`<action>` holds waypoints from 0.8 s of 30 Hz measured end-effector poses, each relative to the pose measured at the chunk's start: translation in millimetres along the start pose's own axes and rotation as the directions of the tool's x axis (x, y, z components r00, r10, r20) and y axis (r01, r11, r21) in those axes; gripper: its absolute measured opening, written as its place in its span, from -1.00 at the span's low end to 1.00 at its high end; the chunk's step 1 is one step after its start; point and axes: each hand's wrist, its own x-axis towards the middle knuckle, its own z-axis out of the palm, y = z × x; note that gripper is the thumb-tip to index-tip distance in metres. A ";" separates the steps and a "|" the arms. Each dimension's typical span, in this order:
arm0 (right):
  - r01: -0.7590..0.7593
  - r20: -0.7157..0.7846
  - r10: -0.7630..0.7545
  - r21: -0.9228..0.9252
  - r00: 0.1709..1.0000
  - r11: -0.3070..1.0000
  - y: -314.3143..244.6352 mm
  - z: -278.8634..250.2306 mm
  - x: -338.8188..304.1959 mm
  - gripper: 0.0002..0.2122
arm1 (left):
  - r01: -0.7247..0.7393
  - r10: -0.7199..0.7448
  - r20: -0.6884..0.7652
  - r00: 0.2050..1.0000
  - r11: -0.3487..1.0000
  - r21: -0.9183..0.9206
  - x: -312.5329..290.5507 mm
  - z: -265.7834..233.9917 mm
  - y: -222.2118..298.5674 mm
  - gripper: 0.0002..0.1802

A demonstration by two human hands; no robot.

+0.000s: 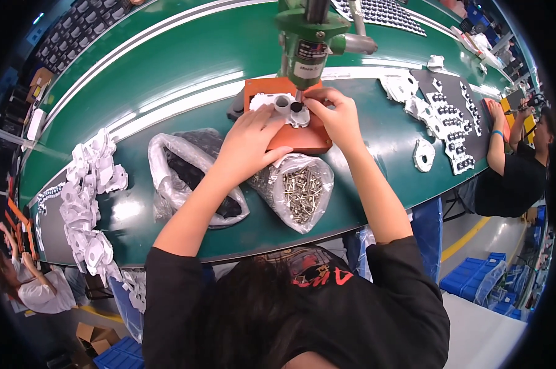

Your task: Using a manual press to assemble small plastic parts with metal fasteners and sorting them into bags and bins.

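Note:
A white plastic housing point(282, 103) with round openings sits on an orange base point(302, 142) beneath a green press point(307, 49). A black round part point(297, 107) shows at the housing's right opening, just below the press tip. My left hand point(251, 142) lies over the housing's left side, fingers stretched onto it and thumb spread over the base's front edge. At the press tip, my right hand point(334, 114) has thumb and forefinger closed beside the black part. Whatever sits between those fingertips is too small to make out.
In front of the base stands a clear bag of metal screws point(302, 194). Left of it lies an open plastic bag point(188, 172) with dark contents. White housings pile up at left point(84, 203); more, with black parts, lie at right point(447, 123). Co-workers sit on both sides.

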 end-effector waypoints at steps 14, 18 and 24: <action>0.070 0.060 -0.060 -0.184 0.996 0.980 11.0 14.5 6.4 -0.85 | 0.017 -0.022 -0.092 0.996 0.999 -0.047 -3.8 3.7 -8.3 -0.46; 0.313 0.136 -0.284 -0.323 0.949 0.893 7.0 10.5 -7.9 -0.83 | 0.007 -0.015 -0.131 0.991 0.998 -0.058 -4.1 6.7 -8.2 -0.48; 0.429 0.274 -0.332 -0.530 0.903 0.731 1.8 5.0 -26.4 -0.71 | 0.029 -0.037 -0.121 0.992 0.997 -0.068 -0.9 4.9 -5.8 -0.47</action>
